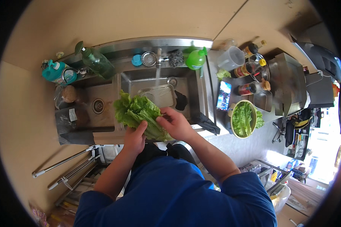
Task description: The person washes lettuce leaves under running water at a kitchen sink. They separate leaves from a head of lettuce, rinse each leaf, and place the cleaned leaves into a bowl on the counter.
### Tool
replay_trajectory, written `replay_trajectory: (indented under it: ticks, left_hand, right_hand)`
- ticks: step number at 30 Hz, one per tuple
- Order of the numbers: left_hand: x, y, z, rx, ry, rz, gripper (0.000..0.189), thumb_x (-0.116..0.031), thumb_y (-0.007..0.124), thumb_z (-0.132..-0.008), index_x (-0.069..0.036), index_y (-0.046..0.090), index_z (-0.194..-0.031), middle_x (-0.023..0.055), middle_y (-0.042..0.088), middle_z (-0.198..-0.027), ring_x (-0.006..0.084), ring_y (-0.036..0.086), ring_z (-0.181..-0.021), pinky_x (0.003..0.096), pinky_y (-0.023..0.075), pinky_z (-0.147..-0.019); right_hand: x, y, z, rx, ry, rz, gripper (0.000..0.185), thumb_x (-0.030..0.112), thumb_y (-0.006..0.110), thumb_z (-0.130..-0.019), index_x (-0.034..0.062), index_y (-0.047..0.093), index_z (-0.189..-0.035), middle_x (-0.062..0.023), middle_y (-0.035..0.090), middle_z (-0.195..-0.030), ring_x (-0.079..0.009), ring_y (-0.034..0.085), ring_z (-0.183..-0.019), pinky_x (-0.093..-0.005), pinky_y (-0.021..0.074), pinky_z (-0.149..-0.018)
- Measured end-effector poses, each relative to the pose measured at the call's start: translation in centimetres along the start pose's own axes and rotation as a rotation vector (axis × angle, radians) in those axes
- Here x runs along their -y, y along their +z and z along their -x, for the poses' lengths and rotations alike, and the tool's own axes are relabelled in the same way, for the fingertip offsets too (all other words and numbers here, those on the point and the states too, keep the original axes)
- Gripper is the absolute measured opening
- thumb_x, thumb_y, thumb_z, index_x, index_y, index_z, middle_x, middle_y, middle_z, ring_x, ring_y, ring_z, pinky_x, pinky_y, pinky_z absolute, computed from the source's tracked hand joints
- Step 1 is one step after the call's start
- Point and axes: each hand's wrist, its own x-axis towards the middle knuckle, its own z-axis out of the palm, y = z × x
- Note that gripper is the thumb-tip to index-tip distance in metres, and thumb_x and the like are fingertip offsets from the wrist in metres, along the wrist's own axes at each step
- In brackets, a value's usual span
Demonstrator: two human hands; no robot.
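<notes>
A head of green leaf lettuce (pixel 139 112) is held over the front edge of the stainless steel sink (pixel 191 85). My left hand (pixel 135 137) grips its underside, with the thumb lying across the leaves. My right hand (pixel 174 123) pinches the right side of the bunch between thumb and fingers. Behind the lettuce, water streams from the faucet (pixel 159 58) onto a rectangular metal tray (pixel 166 95) in the right basin. On the counter to the right, a yellow-rimmed basket (pixel 230 120) holds more lettuce leaves (pixel 242 117).
A lit smartphone (pixel 224 95) lies beside the basket, near several sauce bottles (pixel 245 88) and a clear plastic pitcher (pixel 234 59). Along the sink's back stand a green spray bottle (pixel 196 59), a steel wool scrubber (pixel 176 58) and a dark green pump bottle (pixel 98 62). Black plastic (pixel 206 124) hangs over the front edge.
</notes>
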Motion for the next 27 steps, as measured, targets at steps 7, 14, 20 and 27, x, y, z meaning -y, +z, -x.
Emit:
replay_trajectory:
  ticks: [7, 14, 20, 27]
  left_hand:
    - [-2.1, -2.9, -3.4, -0.039, 0.09, -0.42, 0.058, -0.006, 0.066, -0.09, -0.005, 0.036, -0.139, 0.0088, 0.052, -0.132, 0.021, 0.053, -0.12, 0.0346, 0.0433, -0.102]
    - [-2.0, -4.9, -5.9, 0.037, 0.05, -0.179, 0.061, -0.004, 0.066, -0.089, -0.006, 0.034, -0.141, 0.0092, 0.05, -0.136, 0.0225, 0.051, -0.124, 0.0356, 0.0426, -0.104]
    - [-2.4, -4.8, -6.4, 0.097, -0.14, 0.143, 0.058, -0.007, 0.057, -0.095, -0.011, 0.03, -0.147, 0.0094, 0.048, -0.139, 0.0248, 0.047, -0.13, 0.0383, 0.0377, -0.109]
    - [-1.7, -3.3, -6.2, 0.068, 0.022, -0.152, 0.053, -0.01, 0.056, -0.097, -0.008, 0.033, -0.144, 0.0096, 0.047, -0.139, 0.0235, 0.046, -0.129, 0.0387, 0.0368, -0.109]
  right_hand:
    - [-1.1, 4.9, -3.4, -0.183, -0.169, 0.146, 0.022, 0.012, 0.061, -0.091, 0.0012, 0.057, -0.11, -0.0211, 0.064, -0.101, -0.0278, 0.067, -0.085, -0.0351, 0.0528, -0.072]
    - [-1.0, 4.3, -4.5, -0.135, -0.266, 0.114, 0.03, 0.014, 0.066, -0.089, 0.0044, 0.056, -0.116, -0.0166, 0.059, -0.121, -0.0256, 0.064, -0.096, -0.035, 0.0518, -0.079]
    - [-0.6, 2.8, -6.3, -0.057, 0.051, 0.037, 0.034, 0.016, 0.069, -0.09, 0.0024, 0.055, -0.118, -0.013, 0.064, -0.108, -0.0178, 0.065, -0.09, -0.0316, 0.0529, -0.08]
    - [-0.7, 3.0, -6.7, -0.072, 0.084, 0.007, 0.029, 0.014, 0.069, -0.09, 0.0011, 0.057, -0.113, -0.0121, 0.066, -0.102, -0.0159, 0.064, -0.095, -0.0303, 0.053, -0.082]
